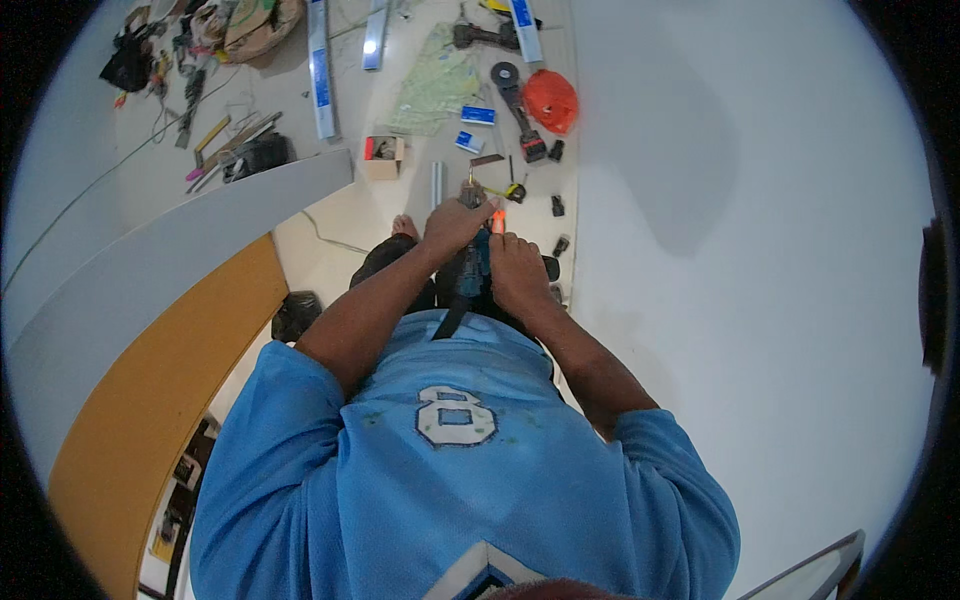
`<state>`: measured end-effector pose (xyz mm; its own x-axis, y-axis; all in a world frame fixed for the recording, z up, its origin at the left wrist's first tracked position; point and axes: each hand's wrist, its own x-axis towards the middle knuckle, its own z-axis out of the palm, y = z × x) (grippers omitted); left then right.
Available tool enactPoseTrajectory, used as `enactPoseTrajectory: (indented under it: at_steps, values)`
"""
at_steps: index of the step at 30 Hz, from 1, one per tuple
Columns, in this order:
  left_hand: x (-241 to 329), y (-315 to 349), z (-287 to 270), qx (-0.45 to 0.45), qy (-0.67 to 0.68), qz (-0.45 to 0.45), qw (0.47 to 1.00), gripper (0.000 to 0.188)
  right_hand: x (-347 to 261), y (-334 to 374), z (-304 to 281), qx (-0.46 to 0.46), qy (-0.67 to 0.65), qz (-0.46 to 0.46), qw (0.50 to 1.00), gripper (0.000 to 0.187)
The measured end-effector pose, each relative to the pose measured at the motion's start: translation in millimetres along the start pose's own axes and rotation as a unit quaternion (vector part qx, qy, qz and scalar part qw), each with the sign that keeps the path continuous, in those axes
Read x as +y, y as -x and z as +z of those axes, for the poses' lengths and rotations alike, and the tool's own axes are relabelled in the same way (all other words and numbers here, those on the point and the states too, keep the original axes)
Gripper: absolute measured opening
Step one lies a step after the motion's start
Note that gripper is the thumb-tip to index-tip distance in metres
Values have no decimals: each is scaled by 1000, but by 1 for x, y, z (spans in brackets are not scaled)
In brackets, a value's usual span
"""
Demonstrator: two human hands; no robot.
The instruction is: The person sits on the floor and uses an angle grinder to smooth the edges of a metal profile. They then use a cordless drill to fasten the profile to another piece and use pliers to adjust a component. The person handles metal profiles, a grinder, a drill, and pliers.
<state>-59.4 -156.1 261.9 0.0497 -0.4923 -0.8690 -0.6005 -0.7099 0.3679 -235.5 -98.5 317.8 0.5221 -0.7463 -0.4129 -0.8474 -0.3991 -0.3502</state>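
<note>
My left hand (pixel 457 226) is closed round the front of a dark power drill (pixel 471 263) with teal parts, held upright in front of my lap. A thin bit (pixel 471 173) points away from me at its front end. My right hand (pixel 519 272) is curled beside the drill's body, and its grip is mostly hidden. A small orange piece (pixel 498 220) shows between the hands, just beyond my right fingers. Close to the drill's front lie a yellow tape measure (pixel 516 193) and a short brown strip (pixel 487 160).
Ahead lie a cordless tool (pixel 520 115), a red-orange bag (pixel 551 101), small blue boxes (pixel 478 115), an opened carton (pixel 383 158) and long metal strips (pixel 320 70). A white wall (pixel 760 300) stands at my right. A curved orange-brown panel (pixel 170 420) rises at my left.
</note>
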Motion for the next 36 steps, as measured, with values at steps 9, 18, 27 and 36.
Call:
enactPoseTrajectory:
  at_steps: [9, 18, 27, 36]
  values:
    - [-7, -1, 1, -48, 493, -122, 860, 58, 12, -12, 33, 99, -209, -36, 972, 42]
    - [-265, 142, -98, 69, -180, -21, 981, 50, 35, 13, 28, -16, -291, 275, 916, 50]
    - [-404, 283, -174, 10, 20, -460, 888, 44, 176, -31, 247, -63, -294, 518, 801, 63]
    - [-331, -146, -53, 62, -115, -101, 986, 52, 274, -102, 499, 60, -260, 557, 786, 57]
